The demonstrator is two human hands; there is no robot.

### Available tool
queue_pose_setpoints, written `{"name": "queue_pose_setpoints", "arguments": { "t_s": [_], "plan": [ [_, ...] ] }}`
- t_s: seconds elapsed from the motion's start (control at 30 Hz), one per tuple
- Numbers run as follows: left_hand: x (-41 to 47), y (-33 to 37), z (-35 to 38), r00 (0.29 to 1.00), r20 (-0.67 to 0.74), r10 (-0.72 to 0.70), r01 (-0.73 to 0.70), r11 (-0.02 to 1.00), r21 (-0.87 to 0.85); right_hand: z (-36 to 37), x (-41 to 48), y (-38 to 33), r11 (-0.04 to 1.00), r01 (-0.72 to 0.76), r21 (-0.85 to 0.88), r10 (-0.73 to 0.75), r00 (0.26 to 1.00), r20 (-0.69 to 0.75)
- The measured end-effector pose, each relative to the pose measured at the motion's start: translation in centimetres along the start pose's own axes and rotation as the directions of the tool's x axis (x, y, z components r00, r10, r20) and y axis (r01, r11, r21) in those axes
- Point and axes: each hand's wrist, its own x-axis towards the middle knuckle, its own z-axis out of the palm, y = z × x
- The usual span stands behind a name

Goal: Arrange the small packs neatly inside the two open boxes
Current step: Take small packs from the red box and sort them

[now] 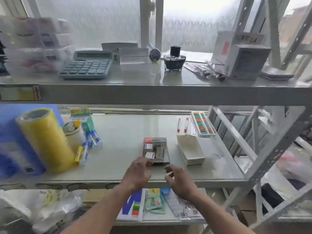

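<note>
While both forearms enter from the bottom of the frame, the left hand (137, 174) sits at the near edge of the middle shelf (121, 142), its fingers (143, 163) curled against a small white pack (150, 156); whether they grip it cannot be told through the blur. The right hand (179, 180) hovers just beside it, fingers spread and released, holding nothing. The small packs lie jumbled in a shallow open box (156, 150) at frame centre. A second open box (190, 150), white and without packs, lies to its right. Farther back lie two red-capped pens (182, 124) and a colourful abacus (203, 124).
</note>
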Motion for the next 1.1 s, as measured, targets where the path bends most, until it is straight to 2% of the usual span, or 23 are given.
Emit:
{"name": "queue_pose_setpoints", "arguments": {
  "t_s": [0.1, 0.3, 0.5, 0.73, 0.97, 1.1],
  "plan": [
    [3.0, -1.2, -0.3, 1.000, -0.004, -0.023, 0.023, 0.999, 0.045, 0.6, 3.5, 0.4, 0.997, 0.003, -0.071, -0.006, 0.999, -0.046],
    [5.6, -1.4, -0.1, 0.996, 0.086, -0.035, 0.024, 0.993, 0.118, 0.5, 7.4, 1.2, 0.966, 0.026, -0.256, -0.034, 0.999, -0.027],
    [7.1, -1.0, 0.8, 0.993, 0.115, -0.033, 0.020, 0.993, 0.116, 0.5, 10.7, 1.3, 0.944, 0.100, -0.313, -0.110, 0.994, -0.014],
    [8.4, -1.1, 1.2, 0.986, 0.157, -0.056, 0.035, 0.990, 0.135, 0.8, 12.4, 1.9, 0.903, 0.126, -0.411, -0.114, 0.992, 0.054],
    [8.5, -0.9, 0.8, 0.984, 0.156, -0.086, 0.075, 0.994, 0.077, 0.7, 12.5, 2.1, 0.899, 0.175, -0.403, -0.179, 0.984, 0.028],
    [8.5, -0.1, -0.3, 0.991, 0.110, -0.079, 0.079, 0.997, 0.003, -0.9, 11.8, 2.0, 0.929, 0.205, -0.307, -0.216, 0.976, -0.004]
  ]
}}
